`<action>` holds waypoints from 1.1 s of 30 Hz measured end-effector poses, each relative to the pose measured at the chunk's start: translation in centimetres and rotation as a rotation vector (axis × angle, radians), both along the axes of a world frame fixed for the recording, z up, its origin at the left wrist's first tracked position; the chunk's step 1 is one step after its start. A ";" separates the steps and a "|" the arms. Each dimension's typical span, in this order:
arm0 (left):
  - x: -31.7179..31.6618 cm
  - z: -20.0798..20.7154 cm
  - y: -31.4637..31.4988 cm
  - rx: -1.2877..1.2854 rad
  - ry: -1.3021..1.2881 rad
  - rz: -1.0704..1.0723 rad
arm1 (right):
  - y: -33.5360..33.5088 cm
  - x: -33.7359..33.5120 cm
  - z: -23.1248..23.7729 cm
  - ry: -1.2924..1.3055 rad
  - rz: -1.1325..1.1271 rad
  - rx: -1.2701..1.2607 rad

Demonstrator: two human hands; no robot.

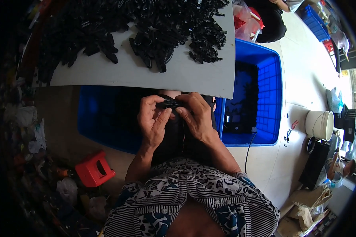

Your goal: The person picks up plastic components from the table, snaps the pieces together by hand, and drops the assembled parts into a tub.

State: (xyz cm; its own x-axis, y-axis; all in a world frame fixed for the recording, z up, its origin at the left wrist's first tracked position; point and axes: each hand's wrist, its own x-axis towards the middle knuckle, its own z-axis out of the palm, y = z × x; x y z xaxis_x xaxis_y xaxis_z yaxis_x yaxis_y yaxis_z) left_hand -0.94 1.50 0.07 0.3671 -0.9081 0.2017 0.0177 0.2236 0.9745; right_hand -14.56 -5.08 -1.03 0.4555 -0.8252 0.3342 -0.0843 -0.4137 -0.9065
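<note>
Between my two hands, over my lap and just off the table's near edge, is a small black plastic part (170, 103). My left hand (152, 118) pinches its left end with thumb and fingers. At the other end, my right hand (197, 115) grips it, thumb tip close to the left thumb. The fingers cover much of the part, so its exact kind is unclear. On the white table (118, 75) ahead lie heaps of black plastic pieces: longer flat ones (103, 49) to the left and middle, and small clip-like ones (205, 43) at the right.
A blue bin (271, 91) with dark contents stands right of the table; another blue bin (95, 118) sits under it at left. A red plastic container (94, 169) lies on the floor at left. At right are a white bucket (319, 124) and a thin cable (248, 156).
</note>
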 end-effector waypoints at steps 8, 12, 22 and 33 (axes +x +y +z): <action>0.8 0.1 0.6 0.074 0.010 0.012 | 0.7 1.3 -0.6 0.004 0.008 -0.053; 1.2 0.0 0.5 0.057 -0.018 0.016 | 0.7 1.8 -0.7 0.000 -0.006 -0.052; 1.7 0.2 0.6 0.044 0.073 0.042 | 0.2 1.5 -1.8 -0.161 0.178 0.213; 1.4 0.4 0.6 0.055 0.004 0.065 | 1.2 2.2 -2.2 -0.375 0.201 0.604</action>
State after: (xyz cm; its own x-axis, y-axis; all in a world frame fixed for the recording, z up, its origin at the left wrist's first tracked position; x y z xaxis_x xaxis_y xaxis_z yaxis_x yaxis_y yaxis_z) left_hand 0.46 2.11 0.46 0.4263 -0.8919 0.1511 0.0084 0.1709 0.9852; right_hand -12.37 -3.85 -3.18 0.5618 -0.8272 0.0109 0.3012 0.1922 -0.9340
